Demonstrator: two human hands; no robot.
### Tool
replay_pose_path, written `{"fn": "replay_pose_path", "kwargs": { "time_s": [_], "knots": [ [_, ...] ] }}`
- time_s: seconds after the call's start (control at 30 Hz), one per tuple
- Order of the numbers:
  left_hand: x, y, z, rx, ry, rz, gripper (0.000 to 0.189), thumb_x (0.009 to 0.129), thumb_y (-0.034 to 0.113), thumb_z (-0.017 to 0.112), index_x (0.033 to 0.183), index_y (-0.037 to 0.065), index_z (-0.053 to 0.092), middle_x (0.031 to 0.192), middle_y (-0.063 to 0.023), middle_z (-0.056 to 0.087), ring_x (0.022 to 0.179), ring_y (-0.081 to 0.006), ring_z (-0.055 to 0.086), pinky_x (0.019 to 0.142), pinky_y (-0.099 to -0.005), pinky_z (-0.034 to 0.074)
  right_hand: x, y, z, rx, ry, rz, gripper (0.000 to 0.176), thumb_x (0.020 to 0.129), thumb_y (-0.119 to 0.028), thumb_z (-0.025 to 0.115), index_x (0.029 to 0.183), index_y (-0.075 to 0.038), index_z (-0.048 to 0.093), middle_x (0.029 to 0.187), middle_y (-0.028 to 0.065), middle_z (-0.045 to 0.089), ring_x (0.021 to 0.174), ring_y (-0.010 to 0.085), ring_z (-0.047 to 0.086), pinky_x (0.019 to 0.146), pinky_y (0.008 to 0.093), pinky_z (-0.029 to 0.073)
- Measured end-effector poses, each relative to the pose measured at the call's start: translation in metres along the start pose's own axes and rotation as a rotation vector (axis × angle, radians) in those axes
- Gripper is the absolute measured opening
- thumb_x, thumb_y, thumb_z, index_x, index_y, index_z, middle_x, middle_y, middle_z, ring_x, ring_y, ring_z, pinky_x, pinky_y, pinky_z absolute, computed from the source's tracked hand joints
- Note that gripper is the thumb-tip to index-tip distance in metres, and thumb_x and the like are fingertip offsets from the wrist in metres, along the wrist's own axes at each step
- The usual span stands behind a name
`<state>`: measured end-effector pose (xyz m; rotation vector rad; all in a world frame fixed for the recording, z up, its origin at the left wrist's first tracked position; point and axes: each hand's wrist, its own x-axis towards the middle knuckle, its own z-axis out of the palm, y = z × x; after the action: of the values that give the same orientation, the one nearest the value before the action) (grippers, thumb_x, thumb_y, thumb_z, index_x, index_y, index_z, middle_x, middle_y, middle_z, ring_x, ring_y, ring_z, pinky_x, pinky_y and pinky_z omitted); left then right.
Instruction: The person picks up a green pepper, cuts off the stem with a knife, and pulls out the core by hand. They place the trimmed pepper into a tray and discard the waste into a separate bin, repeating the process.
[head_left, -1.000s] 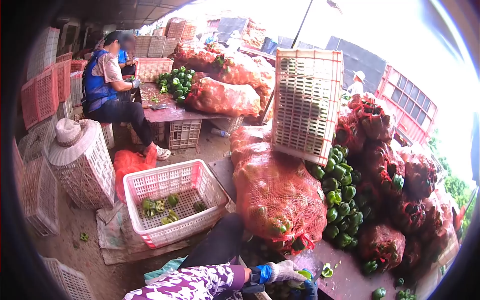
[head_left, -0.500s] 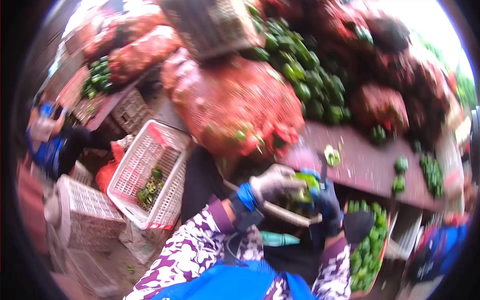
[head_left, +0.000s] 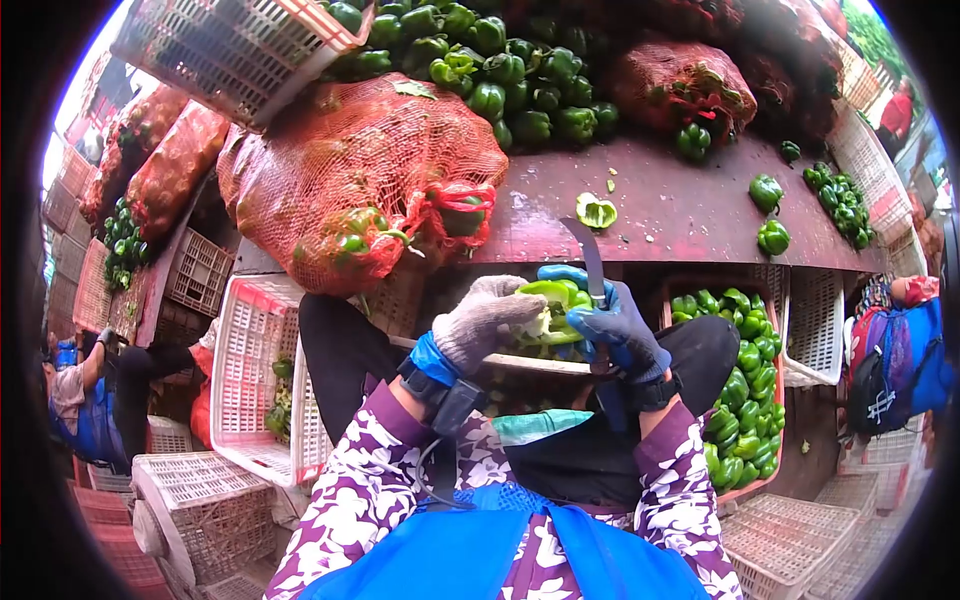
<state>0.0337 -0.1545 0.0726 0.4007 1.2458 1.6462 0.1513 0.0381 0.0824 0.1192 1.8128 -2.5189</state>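
Observation:
My left hand (head_left: 482,322), in a pale knitted glove with a blue band at the wrist, is closed on one side of a green bell pepper (head_left: 553,318). The pepper is cut open, its pale inside showing. On its other side is my right hand (head_left: 625,335), in a blue-coated glove, its fingers wrapped round a knife whose curved dark blade (head_left: 590,250) points up and away from me. Fingers of that hand also touch the pepper. The knife's handle is mostly hidden. A cut pepper piece (head_left: 596,211) lies on the reddish table (head_left: 540,190) beyond the blade.
A red mesh sack (head_left: 350,160) of peppers bulges at the table's left, below a tilted crate (head_left: 230,50). Whole peppers (head_left: 530,80) are heaped behind. A full pepper crate (head_left: 765,400) stands right of my knee, a white crate (head_left: 240,370) left. Other people sit on both sides.
The view has swung and become sharper, with the sack and table now further left and higher. Both hands still have the pepper between them, and the knife remains in my right hand.

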Motion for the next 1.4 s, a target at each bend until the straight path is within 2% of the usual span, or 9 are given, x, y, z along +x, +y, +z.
{"fn": "replay_pose_path", "kwargs": {
  "time_s": [0.07, 0.2, 0.3, 0.43, 0.87, 1.1, 1.17, 1.27, 1.4],
  "knots": [
    [0.004, 0.015, 0.0, 0.299, 0.09, -0.13, 0.028, 0.084, 0.025, 0.076, 0.101, 0.003, 0.069, 0.085, -0.0027, 0.068, 0.074, -0.0092, 0.062, 0.072, -0.0241, 0.05, 0.003, 0.007, 0.003, -0.014, 0.058, -0.031, 0.056, 0.083, -0.018, 0.073, 0.135, -0.003, 0.059, 0.097, 0.0003, 0.068, 0.068, 0.0008, 0.056, 0.057, 0.0183, 0.045],
    [-0.001, 0.024, 0.001, 1.229, 0.196, 0.499, 0.04, 0.079, 0.039, 0.08, 0.097, 0.004, 0.072, 0.095, -0.005, 0.067, 0.09, -0.0261, 0.064, 0.082, -0.0386, 0.051, 0.01, 0.022, 0.002, 0.01, 0.107, -0.065, 0.056, 0.084, -0.015, 0.074, 0.136, -0.003, 0.058, 0.097, 0.0005, 0.068, 0.072, 0.0023, 0.059, 0.061, 0.02, 0.05],
    [-0.009, 0.048, 0.04, 1.436, 0.212, 0.053, 0.047, 0.077, 0.037, 0.083, 0.111, 0.007, 0.072, 0.088, -0.0048, 0.069, 0.086, -0.0239, 0.068, 0.081, -0.0354, 0.053, 0.007, 0.012, 0.0, -0.033, 0.097, -0.02, 0.056, 0.083, -0.016, 0.075, 0.135, -0.003, 0.059, 0.094, 0.0012, 0.069, 0.068, 0.0037, 0.061, 0.056, 0.0187, 0.05],
    [-0.001, 0.018, 0.017, 0.508, -0.058, 0.086, 0.033, 0.079, 0.023, 0.084, 0.104, 0.003, 0.073, 0.092, -0.0017, 0.072, 0.081, -0.0062, 0.062, 0.074, -0.0262, 0.051, 0.002, 0.012, -0.003, 0.0, 0.045, 0.001, 0.058, 0.08, -0.015, 0.075, 0.135, -0.004, 0.06, 0.1, 0.0038, 0.071, 0.074, 0.0054, 0.064, 0.062, 0.0196, 0.053],
    [-0.005, 0.02, 0.018, 0.328, 0.002, 0.127, 0.03, 0.082, 0.018, 0.08, 0.104, 0.0, 0.072, 0.09, -0.0012, 0.07, 0.08, -0.0061, 0.062, 0.073, -0.0242, 0.051, 0.007, 0.019, -0.012, 0.242, -0.064, 0.01, 0.058, 0.081, -0.023, 0.069, 0.133, -0.001, 0.058, 0.115, 0.0084, 0.068, 0.098, 0.0147, 0.068, 0.08, 0.0309, 0.06],
    [0.007, -0.018, 0.007, -0.145, 0.06, 0.215, 0.041, 0.085, 0.032, 0.073, 0.113, 0.003, 0.067, 0.098, -0.0042, 0.07, 0.081, -0.0125, 0.066, 0.074, -0.0275, 0.053, 0.003, 0.002, 0.006, 0.273, 0.027, -0.042, 0.054, 0.085, -0.021, 0.068, 0.133, 0.0, 0.057, 0.106, 0.0086, 0.069, 0.079, 0.0137, 0.07, 0.063, 0.0263, 0.058],
    [0.021, -0.061, -0.018, 0.264, 0.347, 0.378, 0.038, 0.089, 0.038, 0.07, 0.11, 0.006, 0.067, 0.099, -0.004, 0.071, 0.083, -0.0142, 0.068, 0.073, -0.0289, 0.054, 0.006, 0.019, -0.004, 0.314, 0.089, -0.063, 0.053, 0.087, -0.021, 0.068, 0.134, 0.0, 0.056, 0.103, 0.0095, 0.07, 0.071, 0.0138, 0.069, 0.054, 0.0243, 0.055],
    [0.031, -0.033, 0.028, -0.639, 0.452, 0.181, 0.026, 0.097, 0.038, 0.064, 0.105, 0.014, 0.068, 0.094, -0.0027, 0.069, 0.081, -0.0161, 0.066, 0.073, -0.0311, 0.054, 0.006, 0.02, 0.008, 0.398, 0.26, -0.092, 0.051, 0.087, -0.02, 0.066, 0.133, 0.0, 0.056, 0.102, 0.0097, 0.07, 0.069, 0.0097, 0.065, 0.055, 0.0242, 0.054],
    [0.049, -0.036, 0.013, -0.071, 0.488, 0.515, 0.015, 0.098, 0.015, 0.063, 0.108, 0.004, 0.067, 0.098, -0.0056, 0.07, 0.094, -0.0161, 0.067, 0.086, -0.0328, 0.055, 0.013, 0.046, 0.008, 0.262, 0.44, -0.229, 0.04, 0.085, -0.017, 0.075, 0.12, 0.0, 0.065, 0.096, 0.0075, 0.072, 0.077, 0.0122, 0.069, 0.068, 0.0271, 0.059]
  ]
}}
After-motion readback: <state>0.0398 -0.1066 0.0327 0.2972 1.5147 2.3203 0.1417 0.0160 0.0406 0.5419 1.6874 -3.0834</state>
